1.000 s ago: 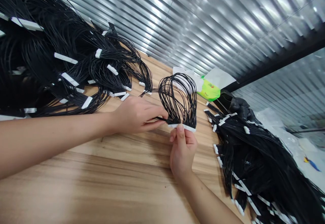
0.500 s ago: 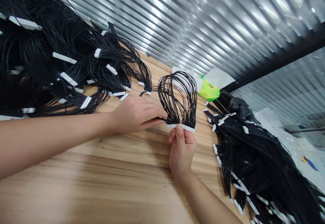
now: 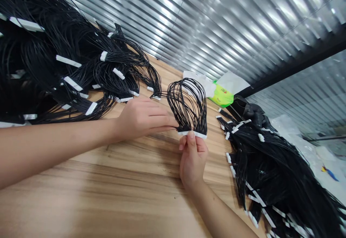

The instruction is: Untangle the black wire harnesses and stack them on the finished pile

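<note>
- Much of the white connector [image 3: 192, 134] was hidden behind the right hand's thumb, and its left end ran in behind the left hand's fingertips.
- The heaps of black wire harnesses at far left [image 3: 54, 61] and near right [image 3: 270, 173] ran past the frame edges, so their ends were cut off and single wires could not be followed.
- The left hand [image 3: 143, 119] lay nearly flat, reaching in from the left with its fingers extended and closed on the wires beside the connector.
- The right hand [image 3: 193, 160] rose from the near right, gripping the connector between thumb and fingers.
- The looped wire harness [image 3: 186, 103] stood up from the connector, held just above the wooden surface [image 3: 81, 194], between the two heaps.
- A green packet [image 3: 223, 95] at the far edge carried red marks too small to read.
- A black plastic bag [image 3: 251, 113] lay just beside the right heap.
</note>
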The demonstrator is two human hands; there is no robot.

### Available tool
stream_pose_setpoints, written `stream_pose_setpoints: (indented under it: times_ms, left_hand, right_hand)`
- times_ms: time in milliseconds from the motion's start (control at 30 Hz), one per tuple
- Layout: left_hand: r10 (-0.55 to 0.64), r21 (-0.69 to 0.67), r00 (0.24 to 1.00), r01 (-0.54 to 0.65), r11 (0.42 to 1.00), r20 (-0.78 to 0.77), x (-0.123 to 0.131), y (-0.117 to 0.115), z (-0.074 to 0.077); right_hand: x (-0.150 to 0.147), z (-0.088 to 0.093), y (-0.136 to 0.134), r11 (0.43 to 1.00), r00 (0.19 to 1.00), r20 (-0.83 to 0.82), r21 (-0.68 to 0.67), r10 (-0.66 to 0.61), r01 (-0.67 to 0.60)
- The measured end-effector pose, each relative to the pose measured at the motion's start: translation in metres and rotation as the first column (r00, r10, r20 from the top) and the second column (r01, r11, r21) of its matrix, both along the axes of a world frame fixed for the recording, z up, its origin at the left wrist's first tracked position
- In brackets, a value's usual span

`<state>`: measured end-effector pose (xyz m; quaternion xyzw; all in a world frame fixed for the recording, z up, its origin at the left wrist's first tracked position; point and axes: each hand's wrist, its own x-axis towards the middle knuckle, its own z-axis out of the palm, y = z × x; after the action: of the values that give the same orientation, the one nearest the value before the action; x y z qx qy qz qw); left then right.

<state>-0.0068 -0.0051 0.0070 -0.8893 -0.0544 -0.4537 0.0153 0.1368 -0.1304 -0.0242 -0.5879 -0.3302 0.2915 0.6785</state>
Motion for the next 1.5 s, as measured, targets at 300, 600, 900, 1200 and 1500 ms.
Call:
stream_pose_setpoints:
  times_ms: [300,600,900,1200,1500]
  left_hand:
    - [0.023,0.063,0.998,-0.019,0.998,-0.053,0.0008,0.0023,-0.0017]
    - [0.083,0.150,0.988,-0.063,0.987,-0.132,0.0008,0.0044,-0.0016]
    - [0.111,0.017,0.987,-0.110,0.994,-0.113,0.0077,-0.0010,-0.0046]
    - [0.119,0.047,0.986,-0.114,0.992,-0.118,0.0073,-0.0012,-0.0023]
    - [0.062,0.089,0.996,-0.057,0.994,-0.059,0.0051,-0.0004,-0.0006]
  right_hand:
    - [0.0002,0.0003,0.0020,0.999,1.000,-0.010,-0.035,-0.009,0.009]
    - [0.0014,0.0005,0.0028,0.999,1.000,-0.013,-0.036,-0.012,0.012]
    - [0.0013,-0.0002,0.0020,0.999,1.000,0.009,-0.036,-0.020,0.020]
    - [-0.0005,0.0003,0.0003,0.999,1.000,-0.008,0.018,-0.027,0.028]
    - [-0.0044,0.0024,-0.0046,0.996,0.996,0.056,0.051,-0.072,0.069]
